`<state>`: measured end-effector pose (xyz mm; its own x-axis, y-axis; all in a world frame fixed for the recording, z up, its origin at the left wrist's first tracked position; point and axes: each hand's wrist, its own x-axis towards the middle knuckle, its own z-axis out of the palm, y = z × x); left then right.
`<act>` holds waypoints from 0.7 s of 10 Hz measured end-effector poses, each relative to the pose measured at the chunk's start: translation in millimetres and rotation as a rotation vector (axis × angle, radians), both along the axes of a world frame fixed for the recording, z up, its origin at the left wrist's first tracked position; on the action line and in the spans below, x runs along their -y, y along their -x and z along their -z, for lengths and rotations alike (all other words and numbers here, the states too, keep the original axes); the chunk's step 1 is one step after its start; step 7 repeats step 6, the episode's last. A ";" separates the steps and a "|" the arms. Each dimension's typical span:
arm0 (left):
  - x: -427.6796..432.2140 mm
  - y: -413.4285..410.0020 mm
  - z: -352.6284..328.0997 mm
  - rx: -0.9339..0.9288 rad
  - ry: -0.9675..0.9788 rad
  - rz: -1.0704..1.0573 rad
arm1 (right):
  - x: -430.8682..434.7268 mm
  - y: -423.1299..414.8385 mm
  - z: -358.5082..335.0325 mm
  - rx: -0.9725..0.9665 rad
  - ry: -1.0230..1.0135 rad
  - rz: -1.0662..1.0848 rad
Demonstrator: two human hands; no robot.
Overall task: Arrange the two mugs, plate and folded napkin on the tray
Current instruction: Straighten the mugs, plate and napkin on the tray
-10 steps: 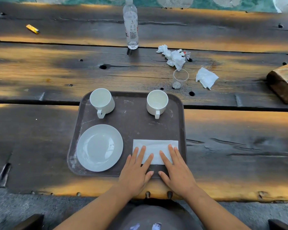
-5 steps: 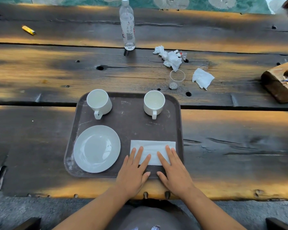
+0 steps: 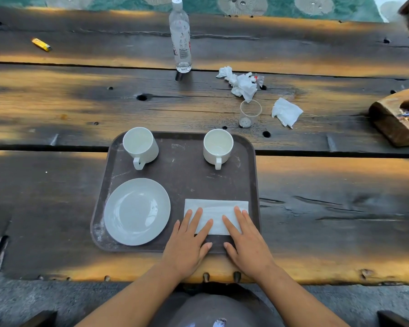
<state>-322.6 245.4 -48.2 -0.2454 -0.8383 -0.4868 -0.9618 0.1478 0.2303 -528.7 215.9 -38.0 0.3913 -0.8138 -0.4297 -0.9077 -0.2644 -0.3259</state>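
Weathered plank table [image 3: 316, 185], left hand [image 3: 187, 244], right hand [image 3: 248, 244] flat (fingers spread) on folded napkin [image 3: 216, 206], brown tray [image 3: 182, 182]

1. My left hand [image 3: 187, 244] and right hand [image 3: 248, 241] cover the near strip of the folded napkin [image 3: 216, 207] and a bit of the tray [image 3: 182, 182] edge.
2. Wooden block [image 3: 397, 119] gets cut off at the table's right edge.
3. Bottle [image 3: 181, 36] label's too small to read.

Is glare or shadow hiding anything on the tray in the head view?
Head view: the tray lies in even shade, everything sharp; only a soft sheen on the plate. Warm sun streaks stripe the table planks around it. Wide-angle bowing bends the plank edges.
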 end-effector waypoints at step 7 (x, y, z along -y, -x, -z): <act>24.4 -10.5 -40.7 -0.124 0.096 -0.107 | 40.1 -8.7 -40.1 0.185 -0.066 0.131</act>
